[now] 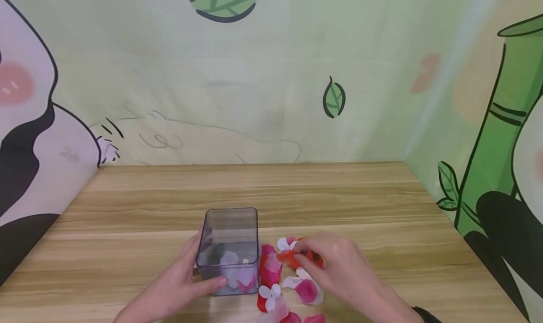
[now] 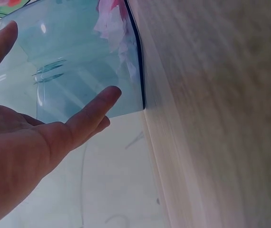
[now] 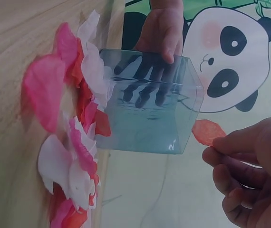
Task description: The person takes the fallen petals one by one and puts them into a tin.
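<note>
A clear bluish-grey plastic box [image 1: 226, 226] stands upright and open-topped on the table, with a few pale and pink petals [image 1: 243, 285] visible low through its wall. My left hand [image 1: 180, 278] holds the box at its left side, thumb across the front face; its fingers [image 3: 147, 83] show through the wall in the right wrist view. To the right of the box, my right hand [image 1: 345, 269] pinches a red-orange petal [image 3: 208, 132] between thumb and forefinger. Beneath and beside that hand lie loose red, pink and white artificial petals [image 1: 306, 291].
The wooden table [image 1: 148, 191] meets a pale green printed backdrop [image 1: 271, 78] at its far edge. More petals [image 1: 271, 266] lie close along the box's right side and toward the near edge. A white four-petalled blossom [image 1: 270, 295] is among them.
</note>
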The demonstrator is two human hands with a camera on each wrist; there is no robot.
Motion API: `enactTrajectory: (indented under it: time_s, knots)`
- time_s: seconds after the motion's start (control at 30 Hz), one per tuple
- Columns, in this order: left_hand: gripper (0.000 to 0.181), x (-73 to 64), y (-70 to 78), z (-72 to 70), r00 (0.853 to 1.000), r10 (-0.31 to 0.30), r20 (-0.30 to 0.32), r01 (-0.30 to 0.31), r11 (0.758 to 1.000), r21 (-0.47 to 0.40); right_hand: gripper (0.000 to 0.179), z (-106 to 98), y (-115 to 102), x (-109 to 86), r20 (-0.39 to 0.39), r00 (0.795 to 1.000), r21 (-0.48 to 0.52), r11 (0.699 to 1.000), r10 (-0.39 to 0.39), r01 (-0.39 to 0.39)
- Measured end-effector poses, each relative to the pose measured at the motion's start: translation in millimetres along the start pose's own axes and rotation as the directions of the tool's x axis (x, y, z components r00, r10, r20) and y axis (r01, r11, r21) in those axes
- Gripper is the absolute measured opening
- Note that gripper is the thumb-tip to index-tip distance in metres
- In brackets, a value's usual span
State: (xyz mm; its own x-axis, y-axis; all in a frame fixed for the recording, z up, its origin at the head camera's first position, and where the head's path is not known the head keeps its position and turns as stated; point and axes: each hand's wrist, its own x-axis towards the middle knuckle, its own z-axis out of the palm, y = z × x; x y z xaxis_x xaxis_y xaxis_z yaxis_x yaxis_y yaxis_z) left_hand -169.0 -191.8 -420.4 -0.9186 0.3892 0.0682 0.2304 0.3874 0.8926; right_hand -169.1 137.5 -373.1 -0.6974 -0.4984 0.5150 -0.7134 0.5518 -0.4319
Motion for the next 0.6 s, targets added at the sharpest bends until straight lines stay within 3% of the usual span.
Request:
enactTrajectory:
  time_s: [0.17,0.47,0.6]
  knots:
    - [0.105,-0.3,0.9,0.3,1.0,-0.002,0.0,0.002,1.0,0.014,0.021,2.4,-4.5,4.4,-0.028,1.0,0.003,1.0,0.008,-0.008]
    - [0.105,-0.8,0.4,0.6,1.0,0.012,-0.004,-0.012,1.0,0.027,0.018,13.3,-12.0,18.0,-0.113,0.992,0.079,0.995,-0.058,0.067]
    - [0.106,0.0,0.6,0.3,1.0,-0.014,-0.002,0.014,1.0,0.026,0.019,20.3,-16.6,24.5,-0.128,0.99,0.108,0.991,-0.067,0.081]
